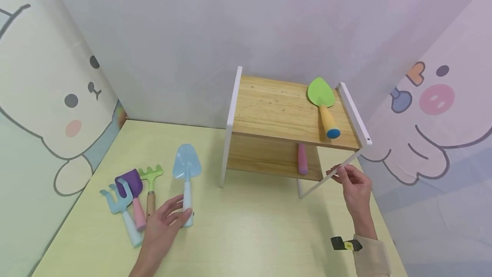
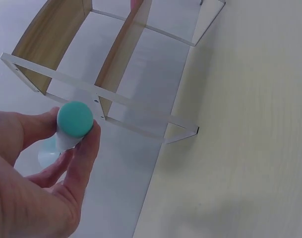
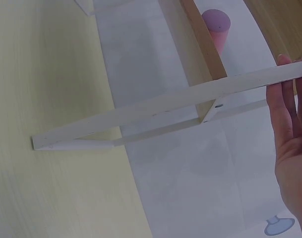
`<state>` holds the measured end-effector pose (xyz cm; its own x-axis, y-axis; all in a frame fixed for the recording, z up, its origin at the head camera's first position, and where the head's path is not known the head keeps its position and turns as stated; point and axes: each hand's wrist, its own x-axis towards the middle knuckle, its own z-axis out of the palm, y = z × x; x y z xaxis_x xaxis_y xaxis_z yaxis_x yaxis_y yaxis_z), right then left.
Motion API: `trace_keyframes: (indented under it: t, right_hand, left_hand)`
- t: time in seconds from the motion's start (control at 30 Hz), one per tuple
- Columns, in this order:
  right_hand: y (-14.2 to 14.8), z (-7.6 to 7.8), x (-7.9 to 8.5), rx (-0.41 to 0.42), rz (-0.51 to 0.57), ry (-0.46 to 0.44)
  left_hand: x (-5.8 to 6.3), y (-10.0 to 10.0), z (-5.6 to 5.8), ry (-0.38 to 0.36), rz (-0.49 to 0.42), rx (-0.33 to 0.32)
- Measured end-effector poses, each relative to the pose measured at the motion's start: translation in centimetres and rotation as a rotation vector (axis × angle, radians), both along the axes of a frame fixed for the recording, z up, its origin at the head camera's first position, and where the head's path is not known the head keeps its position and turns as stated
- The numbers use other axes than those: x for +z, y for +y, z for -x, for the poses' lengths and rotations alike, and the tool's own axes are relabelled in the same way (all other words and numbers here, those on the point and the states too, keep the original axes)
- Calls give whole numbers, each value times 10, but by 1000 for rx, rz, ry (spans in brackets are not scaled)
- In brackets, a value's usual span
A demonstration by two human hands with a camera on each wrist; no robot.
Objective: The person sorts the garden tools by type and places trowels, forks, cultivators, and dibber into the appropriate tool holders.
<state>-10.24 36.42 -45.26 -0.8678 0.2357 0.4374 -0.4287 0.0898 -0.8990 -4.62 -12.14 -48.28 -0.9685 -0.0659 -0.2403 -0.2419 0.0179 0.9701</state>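
Note:
My left hand [image 1: 161,228] holds a light blue toy trowel [image 1: 187,166] by its handle, between thumb and fingers, blade pointing away. The teal end of that trowel's handle [image 2: 75,120] faces the left wrist camera. At the right side of a small two-tier shelf [image 1: 269,108] with wooden boards and white metal frames, my right hand [image 1: 355,187] grips the slanted front leg. Its fingers [image 3: 279,109] reach behind the white bar. A green trowel with a yellow handle [image 1: 328,121] lies on the upper board. Below it, a pink handle [image 1: 302,159] sticks out from the lower tier; its other end is hidden.
Left of my left hand lie a light blue fork [image 1: 130,225], a purple shovel with a pink handle [image 1: 139,213] and a green rake with a wooden handle [image 1: 151,198]. The pale yellow table [image 1: 246,234] meets a wall cloth [image 1: 173,54] printed with cartoon animals at the sides.

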Motion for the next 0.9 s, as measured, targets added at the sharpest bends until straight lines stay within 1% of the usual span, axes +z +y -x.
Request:
trace_keyframes:
  t: [0.23,0.43,0.63,0.9]
  right_hand:
    - [1,0,-1,8,-6,-2]
    - [0,1,0,14,6,11]
    - [0,0,0,1,10,-1]
    - [0,0,1,-16,-20,-26]
  left_hand:
    - [10,5,-8,117,7,3]
    - [20,10,-12,168,-12,-7]
    - [30,13,-14,238,-46,-39]
    - [44,18,-15,277,-63,-92]
